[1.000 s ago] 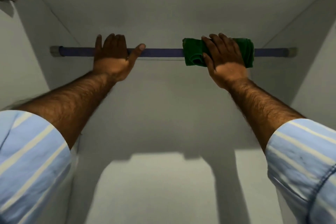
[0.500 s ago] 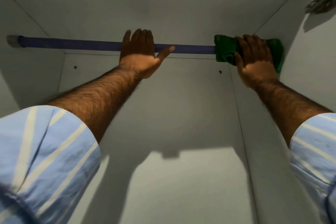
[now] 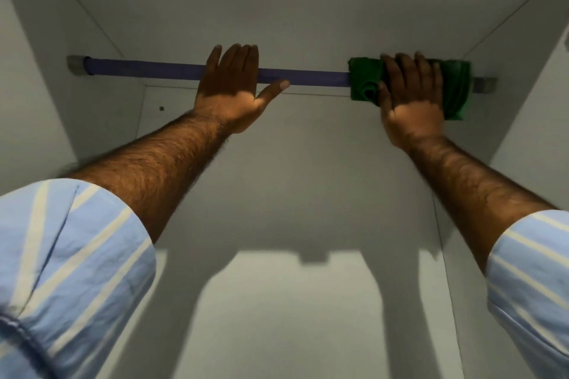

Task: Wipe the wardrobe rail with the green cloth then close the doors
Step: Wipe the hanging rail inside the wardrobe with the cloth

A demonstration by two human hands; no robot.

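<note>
A blue wardrobe rail (image 3: 147, 70) runs left to right high inside the white wardrobe, held by grey brackets at both ends. My left hand (image 3: 232, 92) rests over the rail near its middle, fingers draped over the top and thumb out to the right. The green cloth (image 3: 363, 80) is wrapped around the rail near its right end. My right hand (image 3: 411, 98) grips the cloth around the rail, a short way from the right bracket (image 3: 483, 85). The doors are out of view.
White side walls (image 3: 37, 108) close in on left and right, with the white top panel (image 3: 277, 3) just above the rail. The back panel (image 3: 308, 181) carries the shadows of my arms. A small hole (image 3: 161, 108) marks the back panel at left.
My right hand slid the cloth rightward along the rail toward the right bracket. My left hand has shifted rightward along the rail, towards its middle. The view swung right and then back toward centre.
</note>
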